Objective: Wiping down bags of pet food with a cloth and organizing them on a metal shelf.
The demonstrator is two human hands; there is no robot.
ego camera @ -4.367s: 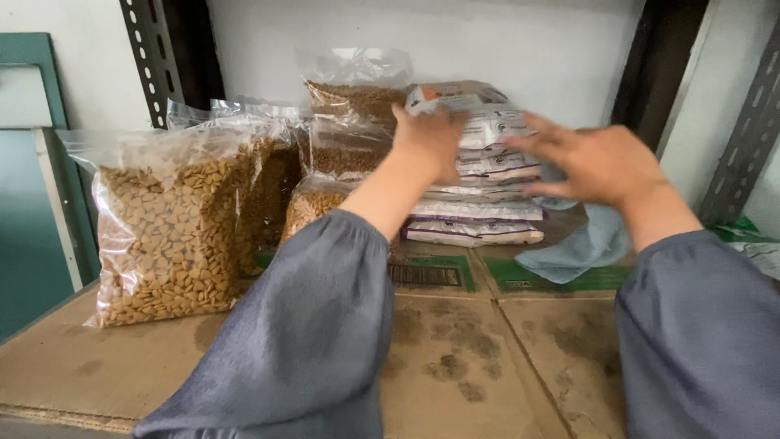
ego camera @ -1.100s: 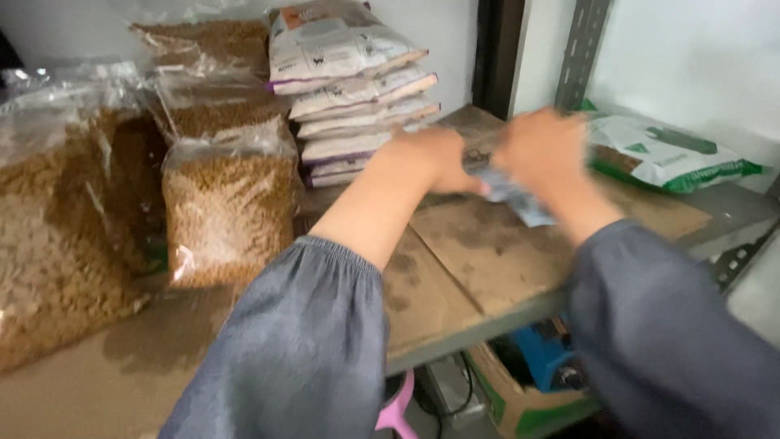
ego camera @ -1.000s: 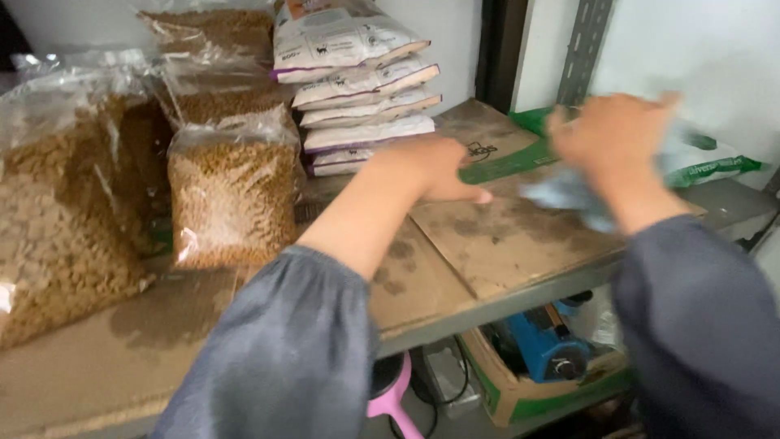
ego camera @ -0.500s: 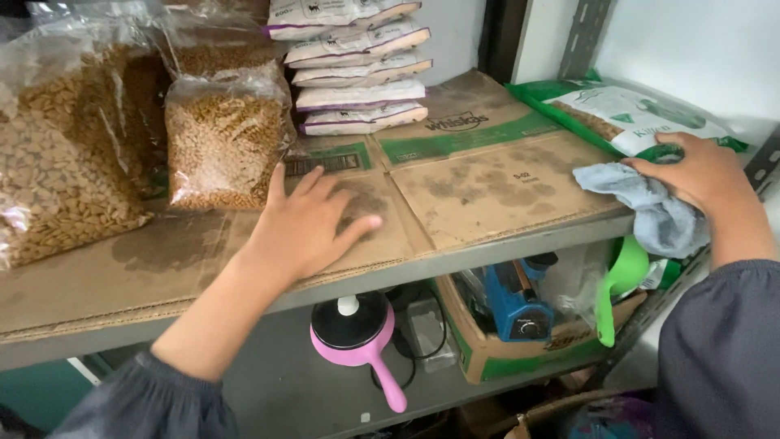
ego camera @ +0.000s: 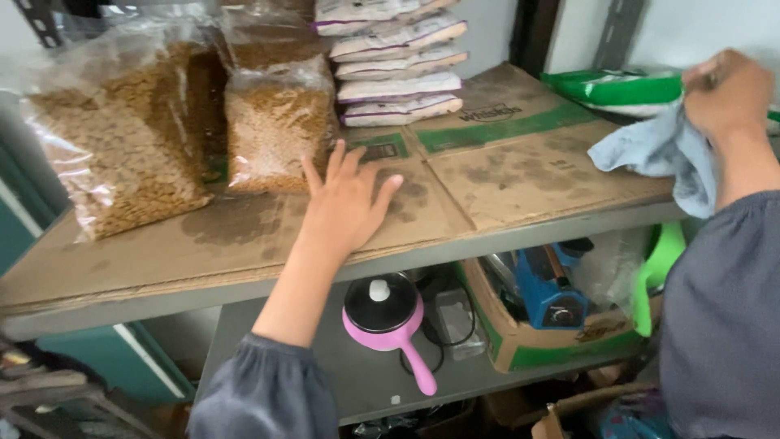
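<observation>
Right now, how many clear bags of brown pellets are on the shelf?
3 show: a large bag at the left, a smaller bag beside the left hand, and a third bag behind that one, partly cut off. More may be hidden behind.

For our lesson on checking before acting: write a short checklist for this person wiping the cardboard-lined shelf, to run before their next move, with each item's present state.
1. Right hand grips the blue cloth: ok.
2. Left hand flat on the cardboard liner, steadying: ok.
3. Liner free of stains: not ok, dark patches show.
4. Clear bags of pellets upright, away from the shelf's front edge: ok.
5. Stacked pouches stable: cannot tell, though they look level.
6. Green bag clear of the cloth: not ok, the cloth reaches it.
</observation>
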